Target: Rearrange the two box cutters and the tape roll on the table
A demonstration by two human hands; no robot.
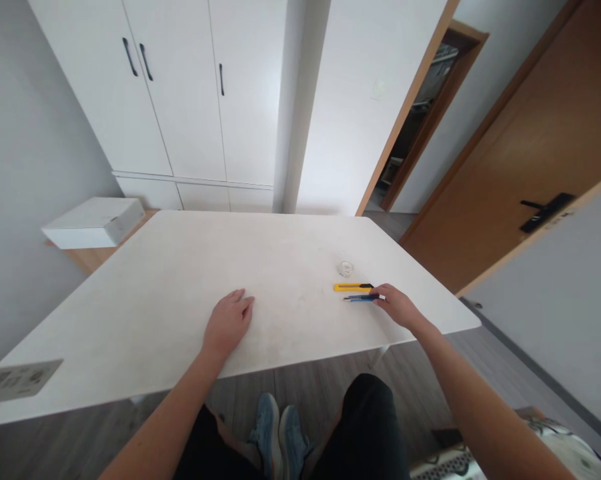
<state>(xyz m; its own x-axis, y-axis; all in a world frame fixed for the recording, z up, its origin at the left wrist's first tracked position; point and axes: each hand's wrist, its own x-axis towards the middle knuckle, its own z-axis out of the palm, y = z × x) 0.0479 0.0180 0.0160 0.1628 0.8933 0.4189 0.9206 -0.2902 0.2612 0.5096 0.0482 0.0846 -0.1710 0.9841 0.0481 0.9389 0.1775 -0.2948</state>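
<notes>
My right hand (394,305) is at the right part of the white table (280,267), its fingers closed on the right end of some slim blue pen-like things (361,298). These lie low over the tabletop, pointing left; whether there is one or two I cannot tell. Just beyond them is a yellow utility knife (350,287) with a black end, close to my right fingertips. Farther back sits a small clear ring, like a roll of tape (345,269). My left hand (229,323) rests palm down on the tabletop, fingers loosely bent, holding nothing.
A white box (95,223) stands on a wooden surface beyond the table's left side. A printed label (20,381) is on the table's near left corner. White cupboards (180,87) stand behind, and a brown door (520,133) is at the right.
</notes>
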